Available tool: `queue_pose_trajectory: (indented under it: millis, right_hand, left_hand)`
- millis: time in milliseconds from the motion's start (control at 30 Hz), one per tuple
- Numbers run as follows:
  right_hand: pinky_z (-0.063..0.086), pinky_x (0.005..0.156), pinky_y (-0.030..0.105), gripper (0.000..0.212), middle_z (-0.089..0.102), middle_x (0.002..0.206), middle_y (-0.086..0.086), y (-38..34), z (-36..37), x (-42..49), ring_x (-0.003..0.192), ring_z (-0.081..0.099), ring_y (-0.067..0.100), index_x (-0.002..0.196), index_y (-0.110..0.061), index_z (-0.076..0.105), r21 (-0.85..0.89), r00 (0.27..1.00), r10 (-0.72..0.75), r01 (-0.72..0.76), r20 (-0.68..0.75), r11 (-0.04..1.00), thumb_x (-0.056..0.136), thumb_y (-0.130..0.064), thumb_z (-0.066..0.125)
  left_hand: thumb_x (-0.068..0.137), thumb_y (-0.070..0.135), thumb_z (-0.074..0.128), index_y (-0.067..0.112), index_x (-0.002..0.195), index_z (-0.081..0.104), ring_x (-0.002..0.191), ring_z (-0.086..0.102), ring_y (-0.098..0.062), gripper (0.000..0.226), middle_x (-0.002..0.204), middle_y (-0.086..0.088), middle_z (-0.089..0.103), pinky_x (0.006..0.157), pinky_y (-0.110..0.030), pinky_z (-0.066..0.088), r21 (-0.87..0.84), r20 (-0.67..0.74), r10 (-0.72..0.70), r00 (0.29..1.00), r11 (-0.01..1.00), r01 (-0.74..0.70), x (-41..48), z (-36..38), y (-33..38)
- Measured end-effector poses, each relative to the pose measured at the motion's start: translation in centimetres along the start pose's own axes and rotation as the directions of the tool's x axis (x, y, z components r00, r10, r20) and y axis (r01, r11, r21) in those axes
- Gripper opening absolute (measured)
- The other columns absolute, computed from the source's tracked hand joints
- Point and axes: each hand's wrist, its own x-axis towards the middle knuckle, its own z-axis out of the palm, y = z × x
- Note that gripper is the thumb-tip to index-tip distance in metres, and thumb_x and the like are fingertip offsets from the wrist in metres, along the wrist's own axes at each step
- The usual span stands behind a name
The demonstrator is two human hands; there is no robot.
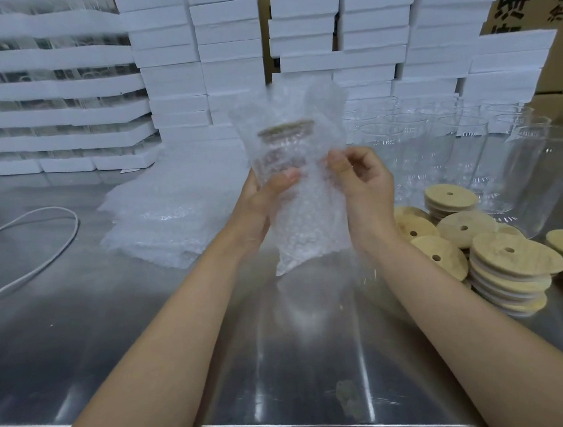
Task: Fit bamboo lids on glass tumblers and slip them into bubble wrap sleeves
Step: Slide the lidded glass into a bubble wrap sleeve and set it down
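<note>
At frame centre, the left hand (264, 194) grips the lidded tumbler (280, 158) upright through the sleeve (308, 217); the right hand (363, 181) pinches the sleeve's right edge just beside it.

We hold both forearms out, hands close together. Our left hand (257, 202) grips the bubble wrap sleeve (308, 224), thumb across it; our right hand (365, 184) pinches its right side.
</note>
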Motion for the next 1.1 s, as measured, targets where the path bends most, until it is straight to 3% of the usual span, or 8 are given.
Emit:
queue_pose_trajectory:
  millis: [167, 333, 500, 700, 767, 867, 1000, 1100]
  right_hand:
    - [0.047, 0.075, 0.013, 0.012, 0.059, 0.086, 0.001, -0.1, 0.2, -0.2, 0.08, 0.061, 0.004, 0.09, -0.013, 0.055, 0.043, 0.999, 0.026, -0.027, 0.019, 0.999, 0.093, -0.003, 0.061]
    - [0.046, 0.079, 0.012, 0.012, 0.062, 0.094, -0.008, 0.4, 0.2, -0.3, 0.084, 0.06, -0.005, 0.104, -0.012, 0.059, -0.032, 0.993, 0.107, -0.105, 0.047, 0.994, 0.093, -0.011, 0.062]
    - [0.041, 0.109, 0.036, 0.103, 0.051, 0.141, 0.006, 0.7, -0.6, -0.4, 0.129, 0.051, 0.016, 0.143, -0.018, 0.037, -0.133, 0.959, 0.225, -0.204, 0.174, 0.97, 0.06, -0.058, 0.083]
    - [0.043, 0.107, 0.032, 0.087, 0.054, 0.134, 0.004, 1.8, 0.1, -1.1, 0.125, 0.053, 0.011, 0.139, -0.012, 0.037, -0.279, 0.976, 0.157, -0.11, 0.151, 0.954, 0.069, -0.011, 0.088]
    - [0.045, 0.096, 0.017, 0.076, 0.056, 0.128, 0.004, 1.3, 0.0, -1.0, 0.113, 0.057, 0.0, 0.133, -0.011, 0.038, -0.213, 0.99, 0.1, -0.076, 0.101, 0.974, 0.072, -0.004, 0.084]
    - [0.048, 0.087, 0.012, 0.068, 0.058, 0.126, 0.008, 0.6, -0.2, -0.9, 0.106, 0.061, 0.001, 0.131, -0.009, 0.039, -0.123, 0.996, 0.062, -0.054, 0.066, 0.991, 0.076, 0.002, 0.078]
    - [0.051, 0.09, 0.019, 0.063, 0.059, 0.127, 0.007, 0.2, -0.3, -0.7, 0.112, 0.062, 0.009, 0.127, -0.014, 0.041, -0.088, 0.995, 0.043, -0.035, 0.088, 0.996, 0.078, 0.002, 0.076]
    - [0.048, 0.101, 0.027, 0.072, 0.056, 0.133, 0.009, 0.5, -0.2, -0.9, 0.121, 0.058, 0.014, 0.134, -0.013, 0.04, -0.142, 0.99, 0.052, -0.034, 0.128, 0.989, 0.076, -0.006, 0.081]
  left_hand:
    - [0.065, 0.015, 0.07, 0.004, 0.129, 0.051, 0.104, 0.065, -0.022, 0.068, 0.111, -0.006, 0.067, 0.084, -0.031, 0.053, 0.005, -0.047, 0.044, 0.998, 0.999, -0.044, 0.3, -1.2, -0.1]
    - [0.062, 0.011, 0.061, 0.016, 0.121, 0.056, 0.106, 0.063, -0.017, 0.06, 0.11, 0.0, 0.068, 0.089, -0.032, 0.05, 0.023, -0.057, -0.003, 0.998, 1.0, 0.005, 0.3, -1.2, -1.0]
    - [0.088, 0.008, 0.037, 0.008, 0.12, 0.056, 0.107, 0.058, -0.023, 0.037, 0.111, -0.009, 0.063, 0.102, -0.037, 0.04, -0.105, -0.095, -0.104, 0.99, 0.99, 0.094, 0.1, -0.6, -1.0]
    - [0.101, 0.028, 0.026, 0.009, 0.106, 0.063, 0.097, 0.063, -0.019, 0.042, 0.103, -0.006, 0.067, 0.088, -0.028, 0.049, -0.279, -0.141, -0.211, 0.967, 0.946, 0.166, 0.6, -1.2, -1.4]
    - [0.103, 0.027, 0.03, 0.01, 0.098, 0.065, 0.095, 0.063, -0.022, 0.04, 0.098, -0.005, 0.069, 0.088, -0.032, 0.049, 0.03, -0.283, -0.228, 0.932, 0.969, 0.246, 1.1, -1.6, -2.4]
    - [0.101, 0.022, 0.035, 0.008, 0.079, 0.067, 0.073, 0.065, -0.002, 0.041, 0.081, -0.004, 0.07, 0.071, -0.015, 0.05, 0.629, -0.257, -0.101, 0.961, 0.737, 0.246, 0.6, -2.3, -4.2]
    - [0.101, 0.027, 0.034, 0.008, 0.064, 0.061, 0.051, 0.06, -0.014, 0.049, 0.055, -0.003, 0.063, 0.056, -0.024, 0.046, 0.636, -0.257, -0.137, 0.957, 0.722, 0.274, 0.4, -2.3, -4.6]
    - [0.099, 0.019, 0.043, -0.001, 0.074, 0.063, 0.059, 0.061, -0.029, 0.038, 0.066, -0.015, 0.065, 0.057, -0.031, 0.047, 0.619, -0.278, -0.15, 0.949, 0.727, 0.297, 0.6, -2.1, -4.2]
